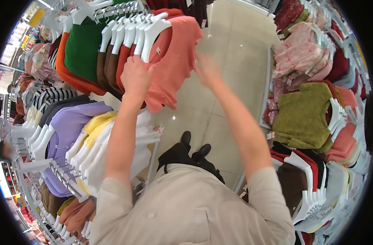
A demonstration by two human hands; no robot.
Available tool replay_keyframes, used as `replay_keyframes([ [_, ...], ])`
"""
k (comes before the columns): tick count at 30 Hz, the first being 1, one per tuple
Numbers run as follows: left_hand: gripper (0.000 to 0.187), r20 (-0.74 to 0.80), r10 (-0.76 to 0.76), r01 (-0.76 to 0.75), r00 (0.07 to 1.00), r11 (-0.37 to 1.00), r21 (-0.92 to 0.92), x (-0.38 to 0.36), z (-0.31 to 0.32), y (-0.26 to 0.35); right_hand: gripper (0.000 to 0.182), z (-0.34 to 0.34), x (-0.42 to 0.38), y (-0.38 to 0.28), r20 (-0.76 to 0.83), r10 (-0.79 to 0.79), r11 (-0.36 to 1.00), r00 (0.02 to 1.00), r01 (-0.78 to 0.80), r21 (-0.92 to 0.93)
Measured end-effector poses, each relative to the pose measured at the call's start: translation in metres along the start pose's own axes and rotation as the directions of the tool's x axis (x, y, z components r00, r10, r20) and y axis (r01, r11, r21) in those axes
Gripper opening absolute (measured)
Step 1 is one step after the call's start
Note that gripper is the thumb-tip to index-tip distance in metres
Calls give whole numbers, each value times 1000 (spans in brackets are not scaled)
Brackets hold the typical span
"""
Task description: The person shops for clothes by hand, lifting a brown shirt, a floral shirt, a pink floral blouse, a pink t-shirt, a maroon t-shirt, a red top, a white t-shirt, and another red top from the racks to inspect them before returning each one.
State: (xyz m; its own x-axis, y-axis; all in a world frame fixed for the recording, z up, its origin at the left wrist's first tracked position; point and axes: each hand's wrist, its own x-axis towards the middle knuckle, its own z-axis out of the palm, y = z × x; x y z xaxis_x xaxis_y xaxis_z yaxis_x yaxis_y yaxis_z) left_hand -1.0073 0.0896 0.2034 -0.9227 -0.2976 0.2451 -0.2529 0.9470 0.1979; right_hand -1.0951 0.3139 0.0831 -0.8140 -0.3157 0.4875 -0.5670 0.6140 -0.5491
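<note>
A coral top hangs on a white hanger at the front of the rack on my left. My left hand is closed on the top's near shoulder, beside the hanger's lower end. At the top's other side is my right hand, blurred by motion. Its fingers are close to the fabric edge, and whether they grip it I cannot make out. Behind the coral top hang red and brown tops, a green top and an orange one.
Lower left, another rack holds lilac tops, yellow tops and white tops. Along the right side hang an olive top and a pink patterned top. A tiled floor runs between the racks.
</note>
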Motion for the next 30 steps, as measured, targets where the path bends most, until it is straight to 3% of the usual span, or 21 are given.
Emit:
replay_keyframes([
  [2,54,6,-3,3,1000,1000,1,4,1,-3,53,13,98,-20,-152,-241,967,959,224,-120],
  [4,53,-23,-20,19,1000,1000,-22,15,-2,-1,53,39,165,-12,-154,-460,886,874,441,-142],
  [7,45,-69,-9,7,998,1000,-24,34,3,-2,43,44,185,-24,18,-411,901,911,409,-144],
  [10,29,-98,109,-113,989,993,-27,57,13,-7,28,50,193,-20,-4,-426,894,905,420,-160],
  [14,28,-160,115,-136,980,983,-124,63,12,-3,23,33,193,-25,-123,-442,897,889,433,-90],
  [17,35,-85,119,-139,989,948,-286,59,-12,9,20,-2,188,-29,-85,-404,915,911,403,-23],
  [19,40,4,165,-150,986,911,-385,51,-32,17,19,-35,167,-35,-66,-376,925,924,370,-89],
  [20,39,-35,215,-212,976,895,-393,42,-39,21,20,-52,154,-39,-77,-376,923,923,366,-119],
  [23,37,149,270,-144,951,816,-559,17,-69,31,22,-105,116,-53,-9,-374,913,927,367,-177],
  [24,36,48,296,-219,954,798,-562,8,-74,32,23,-125,103,-59,31,-372,908,928,370,-197],
  [27,35,106,304,-196,947,806,-559,-13,-104,43,26,-177,66,-89,119,-300,923,946,320,-213],
  [30,45,-358,367,-499,859,758,-420,-46,-115,53,29,-228,31,-125,143,-198,933,970,231,-277],
])
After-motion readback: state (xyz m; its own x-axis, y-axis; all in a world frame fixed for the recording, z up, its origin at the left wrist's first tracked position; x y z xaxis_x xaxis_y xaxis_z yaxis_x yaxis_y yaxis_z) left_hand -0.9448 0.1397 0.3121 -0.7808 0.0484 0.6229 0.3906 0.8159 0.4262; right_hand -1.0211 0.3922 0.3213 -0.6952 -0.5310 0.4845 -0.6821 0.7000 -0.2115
